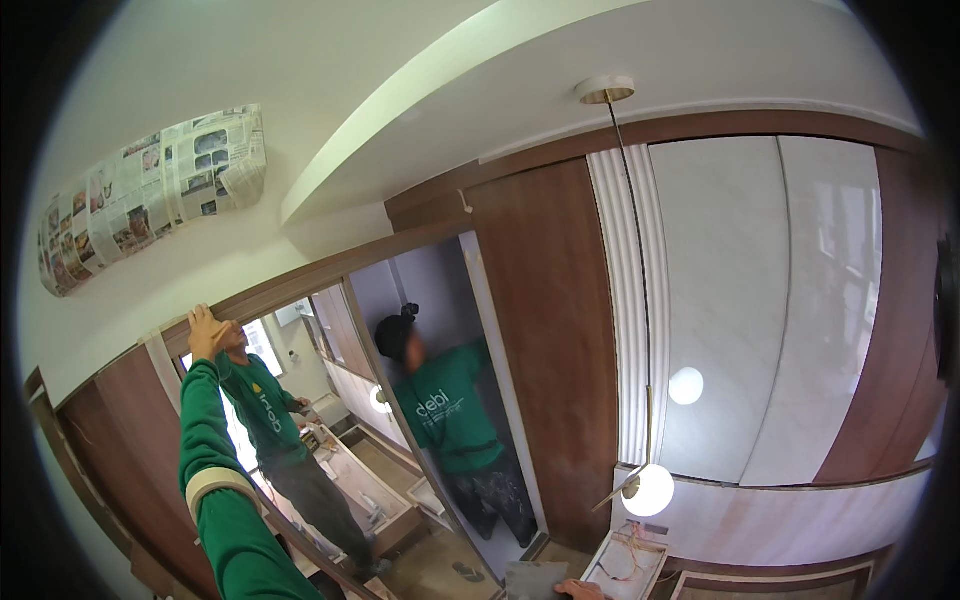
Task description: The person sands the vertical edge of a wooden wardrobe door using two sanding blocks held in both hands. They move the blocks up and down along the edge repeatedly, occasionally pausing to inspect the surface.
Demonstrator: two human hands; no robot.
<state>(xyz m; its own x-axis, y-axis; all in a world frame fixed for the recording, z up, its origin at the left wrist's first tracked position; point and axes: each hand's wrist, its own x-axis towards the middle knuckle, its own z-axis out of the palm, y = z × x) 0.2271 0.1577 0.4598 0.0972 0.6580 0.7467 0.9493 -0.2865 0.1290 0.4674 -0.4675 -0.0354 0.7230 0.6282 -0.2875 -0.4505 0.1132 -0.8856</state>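
My left arm, in a green sleeve, reaches up at the left. My left hand (206,332) lies against the upper corner of the brown wooden frame (290,275), fingers stretched upward. A roll of tape (222,484) is worn around that forearm like a cuff. Only part of my right hand (578,590) shows at the lower edge, closed at the side of a grey flat sheet (536,580) whose exact kind I cannot make out. Below the frame stands a tall mirror panel (345,400), reflecting a person in green and parts of the room.
Another person in green (455,405) stands inside the narrow opening, back turned. A pendant lamp (648,490) hangs at the right before glossy white panels (715,300). A newspaper-wrapped box (155,195) is on the upper left wall. Wires lie in a white tray (625,565).
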